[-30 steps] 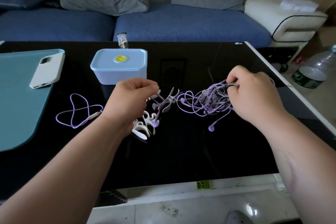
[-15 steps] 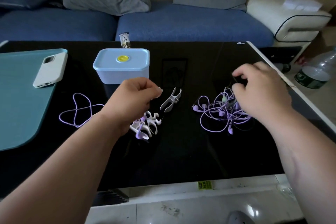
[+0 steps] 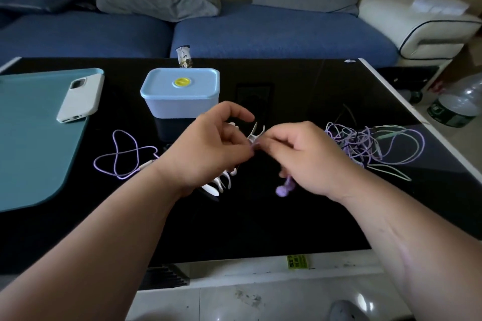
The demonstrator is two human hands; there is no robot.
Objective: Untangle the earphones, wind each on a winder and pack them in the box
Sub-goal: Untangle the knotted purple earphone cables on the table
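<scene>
Head view, largest first: the black table (image 3: pixel 287 216) fills the middle of the frame, and a teal mat (image 3: pixel 31 138) covers its left edge. At centre right a tangle of earphones (image 3: pixel 365 146) lies spread out, likely parked aside while 1 piece is worked. The blue box (image 3: pixel 180 94) sits upper centre with its lid on, so I judge packing has not begun. A loose purple cord (image 3: pixel 122 154) loops at left centre, apparently freed from the tangle. A white phone (image 3: pixel 80 98) rests on the mat.

The 2 hands meet mid-frame. The left hand (image 3: pixel 208 146) pinches an earphone cord (image 3: pixel 253 147) at its fingertips. The right hand (image 3: pixel 305 159) curls round the same cord, probably steadying it for winding. A heap of winders (image 3: pixel 221 182) lies under the left wrist, within reach. 1 single winder (image 3: pixel 257 133) shows just behind the fingertips; whether it is held I cannot tell. An earbud (image 3: pixel 283 190) dangles below the right hand.
</scene>
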